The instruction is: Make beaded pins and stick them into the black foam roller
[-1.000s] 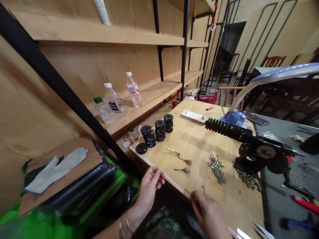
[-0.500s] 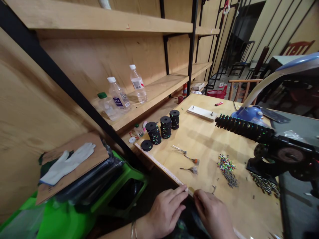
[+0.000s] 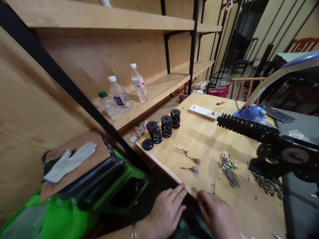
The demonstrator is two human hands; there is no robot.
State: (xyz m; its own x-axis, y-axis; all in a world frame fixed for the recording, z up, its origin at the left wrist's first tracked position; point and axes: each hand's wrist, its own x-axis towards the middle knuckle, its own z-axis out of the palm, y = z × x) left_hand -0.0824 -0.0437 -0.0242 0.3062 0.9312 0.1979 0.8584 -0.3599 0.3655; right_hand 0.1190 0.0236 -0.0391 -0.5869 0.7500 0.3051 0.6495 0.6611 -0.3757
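My left hand (image 3: pixel 167 209) lies at the table's near edge, its fingers stretched out and their tips on a white measuring tape (image 3: pixel 163 166) fixed along that edge. Just to its right, my right hand (image 3: pixel 217 211) has curled fingers at the same edge; whatever is inside them is hidden. Beyond the hands lie small wire-like bundles (image 3: pixel 191 169), one with an orange band. Piles of coloured beads (image 3: pixel 227 163) and thin grey metal bits (image 3: pixel 231 179) sit to the right. A thin dark piece (image 3: pixel 213 188) lies close to my right hand.
Stacks of black foam spools (image 3: pixel 166 126) stand at the left edge. On the right are a black machine (image 3: pixel 286 152) with a row of spools, metal pieces (image 3: pixel 267 185) and a blue lamp (image 3: pixel 251 111). Bottles (image 3: pixel 139 84) stand on the shelf; a glove (image 3: pixel 71 161) lies left.
The whole view has shifted slightly. My right hand has moved a little to the right, away from my left hand, which stays on the tape.
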